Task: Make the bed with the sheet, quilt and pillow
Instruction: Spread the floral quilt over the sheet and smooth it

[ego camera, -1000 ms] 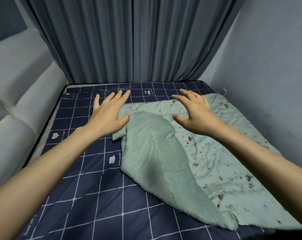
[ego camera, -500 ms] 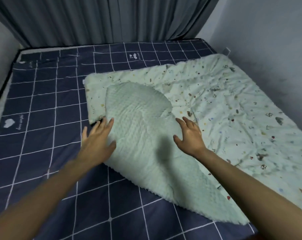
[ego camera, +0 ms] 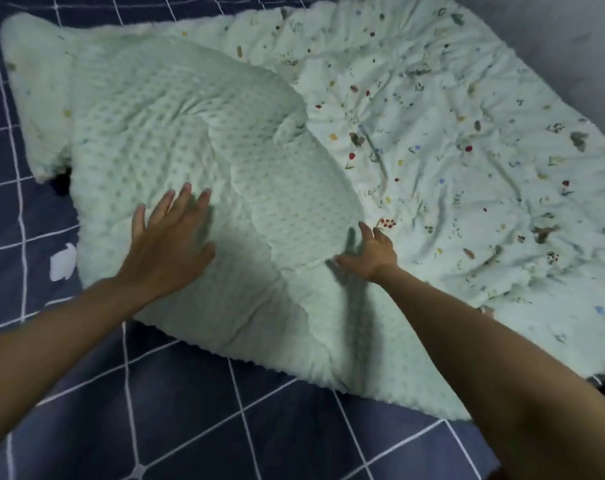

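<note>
Status: the sheet (ego camera: pixel 176 420), navy with a white grid, lies flat and covers the visible part of the bed. Judged from this, the sheet step is complete or nearly so; the bed edges are out of view and cannot be checked for tucking.

The quilt (ego camera: pixel 450 140) lies on the sheet toward the far right side of the bed. It is not yet spread. A large flap (ego camera: pixel 197 140) is folded back over the printed face, exposing the dotted pale-green underside. The printed face to the right is wrinkled. The near and left parts of the sheet are uncovered.

The left hand (ego camera: pixel 169 247) is open, fingers spread wide, palm down on the dotted flap near its left edge. The right hand (ego camera: pixel 372 252) is open, fingers loosely spread, at the right border of the flap where it meets the printed face. Neither hand is gripping fabric.

No pillow is in view.

Remaining, as an estimate:
1. Take hold of the flap and unfold it.
2. Spread the quilt across the bed and smooth the wrinkles.
3. Place the pillow at the head of the bed.

Overall progress is roughly at the midpoint.
</note>
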